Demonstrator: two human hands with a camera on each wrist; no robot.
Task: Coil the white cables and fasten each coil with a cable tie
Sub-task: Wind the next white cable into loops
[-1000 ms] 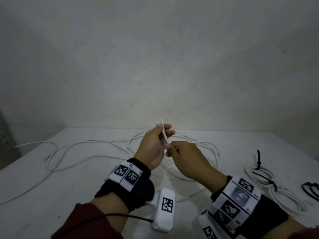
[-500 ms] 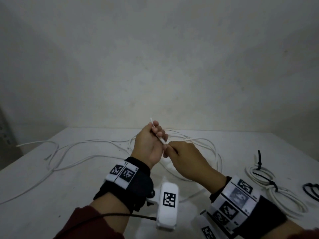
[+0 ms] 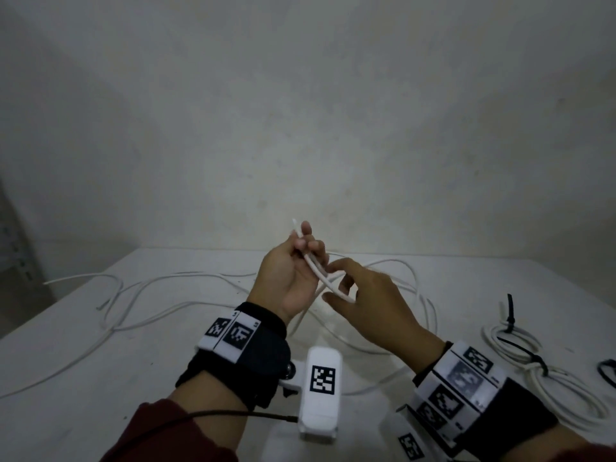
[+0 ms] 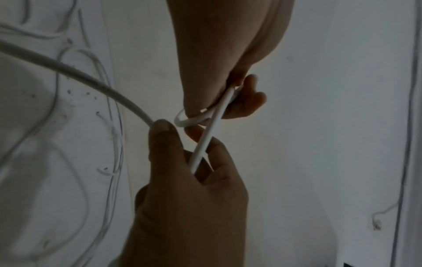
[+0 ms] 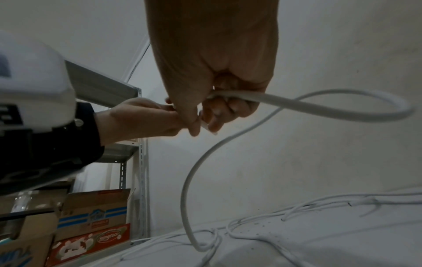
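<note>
**First loop laid into the left hand**

The left hand (image 3: pixel 289 278), raised higher than a second ago, pinches the end of the thin white round cable (image 3: pixel 321 274) between thumb and fingers. The right hand (image 3: pixel 370 306), fingers curled round the same cable, has swung a first loop back to it: coiling is just starting. On the white table (image 3: pixel 83 355) slack strands tangle, likely to snag. A finished white coil (image 3: pixel 533 368) with black ties lies right.

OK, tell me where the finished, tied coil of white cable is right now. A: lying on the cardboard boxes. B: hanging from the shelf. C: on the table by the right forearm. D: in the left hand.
C: the tied coil lies on the table beside the right forearm, fastened with black cable ties.
</note>
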